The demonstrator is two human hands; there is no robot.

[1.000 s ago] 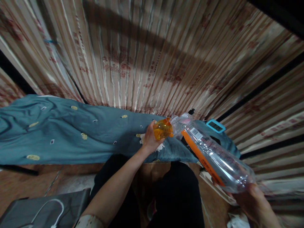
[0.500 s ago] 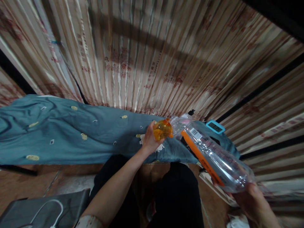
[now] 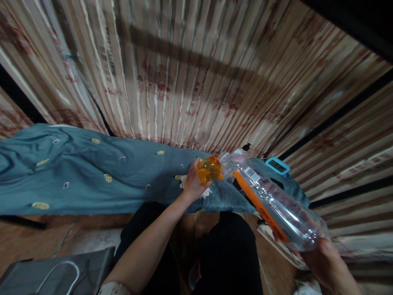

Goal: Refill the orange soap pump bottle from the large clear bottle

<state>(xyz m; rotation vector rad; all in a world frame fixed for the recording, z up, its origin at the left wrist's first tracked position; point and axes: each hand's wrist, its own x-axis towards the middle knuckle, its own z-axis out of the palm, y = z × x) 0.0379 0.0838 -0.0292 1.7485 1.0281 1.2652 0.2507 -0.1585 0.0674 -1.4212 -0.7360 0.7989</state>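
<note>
Curtain [image 3: 184,73]: largest item, hanging across the upper frame, striped, with reddish print. Below it, a blue-green cloth [image 3: 76,172] with yellow motifs runs from the left edge to right of centre.

Clear bottle [image 3: 278,200], orange band on its label: lies slantwise right of centre, base at lower right, neck toward the middle. Right hand [image 3: 327,260], lower right: grasping the bottle around its base end. Left hand [image 3: 193,182], centre: fingers curled about an amber container [image 3: 209,169], which sits just right of centre. The bottle's neck meets or overlaps the container; whether the mouth enters it cannot be determined.

Blue-framed clock [image 3: 277,165]: right of centre, beyond the bottle. Black pump top [image 3: 246,146]: smallest item noted, above the bottle's neck.

Risks, in judgement: the bottle is held far back, so a slack right grip could let the neck swing off the container. Over-squeezing by the left hand could tip or dent the container. Any liquid present would then wet the cloth.

Compared with half a second earlier: grips and bottle angle unchanged; only a slight shift of the whole view.
</note>
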